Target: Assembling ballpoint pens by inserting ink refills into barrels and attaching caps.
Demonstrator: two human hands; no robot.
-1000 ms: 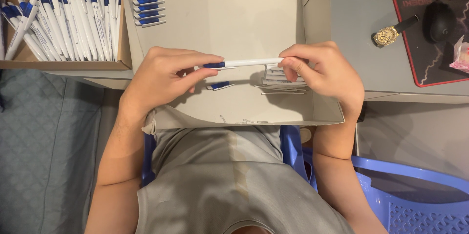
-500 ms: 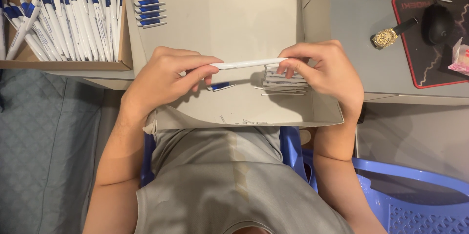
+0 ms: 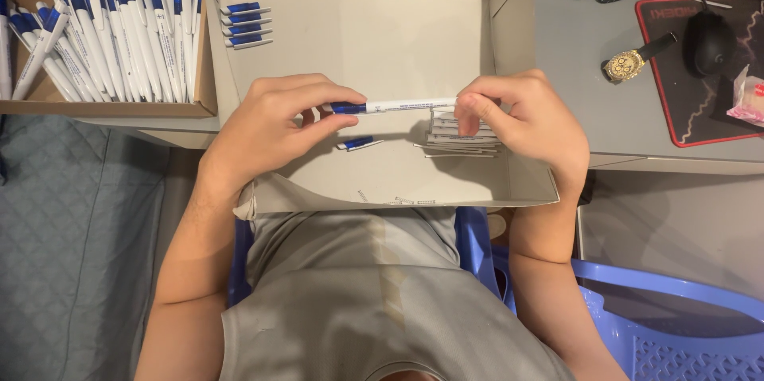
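A white pen with a blue end (image 3: 398, 105) is held level between both hands over an open white cardboard box (image 3: 382, 39). My left hand (image 3: 267, 126) pinches the blue end, my right hand (image 3: 521, 118) pinches the white tip end. Under the pen a loose blue-and-white pen part (image 3: 358, 143) lies on the box floor. A small pile of white pen barrels and thin refills (image 3: 461, 138) lies beneath my right hand. Several blue caps (image 3: 245, 25) are lined up in the box's far left corner.
A brown box full of finished white-and-blue pens (image 3: 103, 31) stands at the far left. On the grey desk to the right lie a gold wristwatch (image 3: 633, 63), a black mouse (image 3: 708, 39) on a red-edged mat, and a pink packet (image 3: 748, 99). A blue plastic chair (image 3: 668, 325) is at the lower right.
The blue end is now joined onto the white barrel between the hands, where half a second ago the left fingers covered it. The hands have hardly shifted.
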